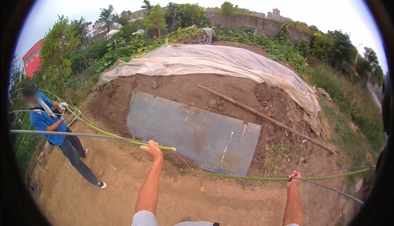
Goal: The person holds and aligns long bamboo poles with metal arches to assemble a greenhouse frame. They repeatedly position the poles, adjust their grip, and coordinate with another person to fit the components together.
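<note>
My left hand [152,150], arm stretched forward, is closed around a green pole [167,147] close to its cut end. A straight grey rod [82,134] comes in from the left and reaches the same hand; whether the fingers also wrap it is hard to see. Further right and lower, my right hand [294,177] grips a second green pole [246,178], which lies crosswise over the ground by the metal sheet's lower edge. From that hand a thin dark rod [332,190] runs to the lower right.
A person in a blue shirt [46,119] and white gloves stands left, hands on poles. Ahead, a grey metal sheet [188,131] leans on a soil mound [180,84] beneath white plastic film [197,62]. A long wooden pole [266,119] lies across the soil.
</note>
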The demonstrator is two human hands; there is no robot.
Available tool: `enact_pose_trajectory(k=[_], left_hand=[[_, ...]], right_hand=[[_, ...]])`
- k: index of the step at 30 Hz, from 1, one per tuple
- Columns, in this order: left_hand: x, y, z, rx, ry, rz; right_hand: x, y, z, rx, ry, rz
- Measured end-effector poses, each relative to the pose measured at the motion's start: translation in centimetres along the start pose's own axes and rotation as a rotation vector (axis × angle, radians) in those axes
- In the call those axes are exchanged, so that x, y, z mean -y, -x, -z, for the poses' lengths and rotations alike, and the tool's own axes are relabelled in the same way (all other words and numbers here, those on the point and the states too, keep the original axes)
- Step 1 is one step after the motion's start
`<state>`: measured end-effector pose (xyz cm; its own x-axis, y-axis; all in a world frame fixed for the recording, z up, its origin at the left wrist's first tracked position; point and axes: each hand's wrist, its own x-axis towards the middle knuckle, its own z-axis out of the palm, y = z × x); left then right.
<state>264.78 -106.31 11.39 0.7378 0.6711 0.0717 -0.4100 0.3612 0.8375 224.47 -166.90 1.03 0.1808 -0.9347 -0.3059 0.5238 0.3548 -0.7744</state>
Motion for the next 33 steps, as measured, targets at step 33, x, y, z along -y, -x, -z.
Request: enact_pose_trajectory(k=[33], left_hand=[[0.2, -0.3, 0.7, 0.037, 0.054, -0.017]], right_hand=[[-0.4, 0.3, 0.1, 0.040, 0.009, 0.011]])
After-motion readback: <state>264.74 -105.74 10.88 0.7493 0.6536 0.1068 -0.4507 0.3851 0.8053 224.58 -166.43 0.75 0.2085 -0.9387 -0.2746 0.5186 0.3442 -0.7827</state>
